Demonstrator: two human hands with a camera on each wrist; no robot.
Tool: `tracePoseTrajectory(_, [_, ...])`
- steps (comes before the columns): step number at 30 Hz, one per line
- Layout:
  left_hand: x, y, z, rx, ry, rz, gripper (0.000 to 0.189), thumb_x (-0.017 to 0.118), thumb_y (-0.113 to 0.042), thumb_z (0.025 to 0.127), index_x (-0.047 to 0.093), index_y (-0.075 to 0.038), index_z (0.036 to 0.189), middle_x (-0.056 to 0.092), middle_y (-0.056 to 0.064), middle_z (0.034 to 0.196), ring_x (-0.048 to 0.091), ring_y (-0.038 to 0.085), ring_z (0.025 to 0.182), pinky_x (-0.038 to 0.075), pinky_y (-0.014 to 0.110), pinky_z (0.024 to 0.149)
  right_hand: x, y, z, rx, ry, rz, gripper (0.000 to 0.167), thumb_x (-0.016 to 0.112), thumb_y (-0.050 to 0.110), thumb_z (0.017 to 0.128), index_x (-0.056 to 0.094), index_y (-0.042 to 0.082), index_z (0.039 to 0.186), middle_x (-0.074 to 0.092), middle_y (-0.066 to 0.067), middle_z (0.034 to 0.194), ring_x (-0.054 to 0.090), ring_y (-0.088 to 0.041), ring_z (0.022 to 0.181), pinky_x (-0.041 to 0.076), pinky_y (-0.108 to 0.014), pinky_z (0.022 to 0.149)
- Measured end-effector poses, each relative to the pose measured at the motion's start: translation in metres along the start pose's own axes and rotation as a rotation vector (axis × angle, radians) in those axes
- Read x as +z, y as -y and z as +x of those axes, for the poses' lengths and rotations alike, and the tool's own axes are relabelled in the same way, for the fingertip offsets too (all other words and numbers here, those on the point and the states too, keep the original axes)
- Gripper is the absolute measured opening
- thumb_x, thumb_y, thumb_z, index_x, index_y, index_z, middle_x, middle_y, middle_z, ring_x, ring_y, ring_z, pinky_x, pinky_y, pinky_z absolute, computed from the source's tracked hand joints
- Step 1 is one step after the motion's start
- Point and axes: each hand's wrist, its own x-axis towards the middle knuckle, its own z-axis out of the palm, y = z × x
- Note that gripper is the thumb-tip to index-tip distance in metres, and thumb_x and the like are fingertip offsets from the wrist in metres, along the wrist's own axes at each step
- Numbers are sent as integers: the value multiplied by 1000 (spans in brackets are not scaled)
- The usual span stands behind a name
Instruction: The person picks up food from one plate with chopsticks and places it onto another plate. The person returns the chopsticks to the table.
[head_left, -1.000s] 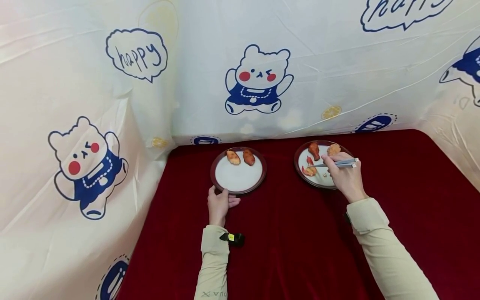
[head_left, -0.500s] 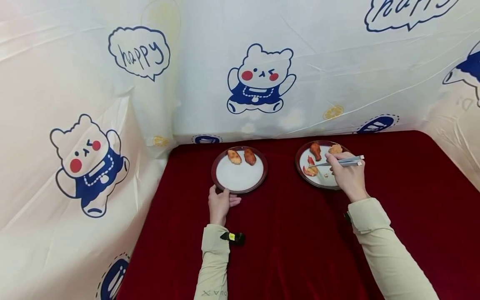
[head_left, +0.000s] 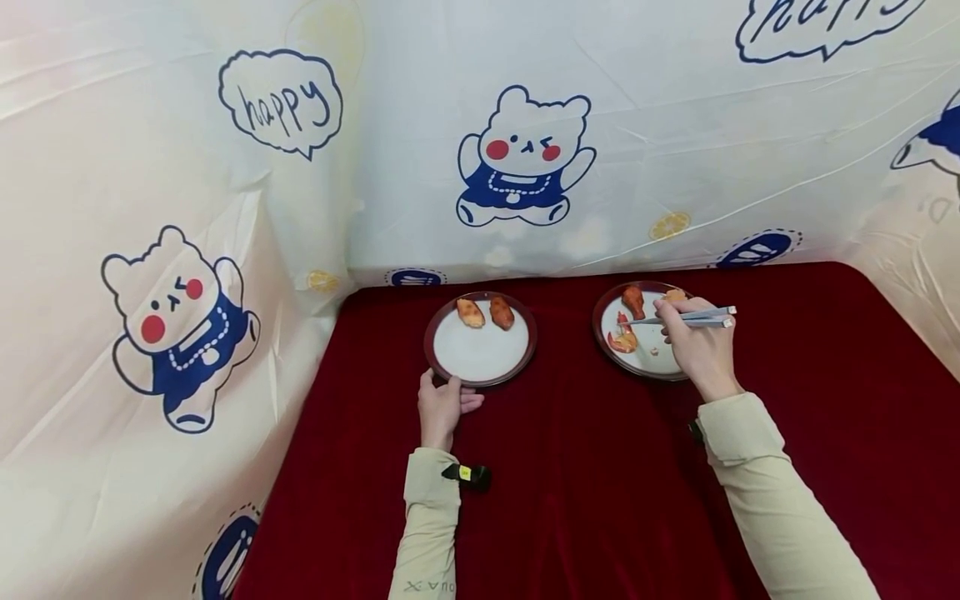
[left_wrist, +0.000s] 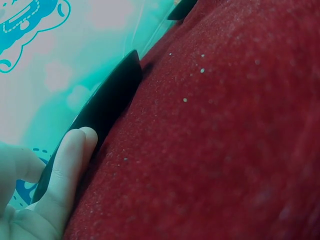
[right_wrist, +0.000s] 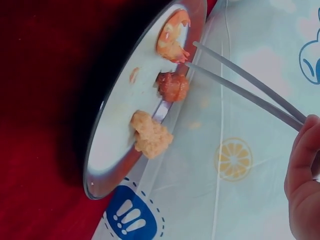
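In the head view, my left hand (head_left: 440,410) pinches the near-left rim of a white plate with a brown border (head_left: 480,357). The left wrist view puts straight fingers (left_wrist: 70,157) along the plate's dark outer side (left_wrist: 112,95). Two browned chicken-wing pieces (head_left: 470,313) lie at its far edge. My right hand (head_left: 701,346) holds grey chopsticks (right_wrist: 245,95), tips slightly apart, over a second plate (head_left: 637,363). Close to the tips is a red-and-orange shrimp (right_wrist: 171,37). A chicken drumstick (head_left: 633,300) and a crumbed golden piece (right_wrist: 151,134) share that plate.
Both plates stand near the back of a table under dark red cloth (head_left: 555,483). Directly behind rises a white printed curtain (head_left: 405,167), which also flanks both sides. Small crumbs (right_wrist: 134,75) dot the right plate. A black wrist camera (head_left: 472,477) is strapped to my left sleeve.
The chopstick tips have moved up from the shrimp's lower body toward its red upper end, and my right hand has shifted slightly right. My left hand stays at its plate's rim.
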Motion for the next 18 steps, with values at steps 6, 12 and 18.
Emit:
tracePoseTrajectory(6, [-1,0,1,-6,-4,-1,66,48,-14,98,14,-9,154,70,22,90,73,25,67,64,35,66,6,7,2,5,15,59,34,61,29,94,76,-2,91,66,-5,77,60,3,51,49,-13,44])
tracePoseTrajectory(12, [-1,4,4,1,-17,-10,66,47,-14,98,14,-9,155,70,21,89,73,25,65,64,35,65,18,17,0,2,60,52,37,60,36,95,77,3,96,68,-6,73,62,-4,57,48,-16,46])
tracePoseTrajectory(18, [-2,1,2,-17,12,-26,66,46,-13,99,10,-11,155,70,24,93,73,25,67,64,34,66,38,28,-5,-149,43,26,41,58,35,96,76,1,80,68,-14,76,53,-9,71,40,-18,59])
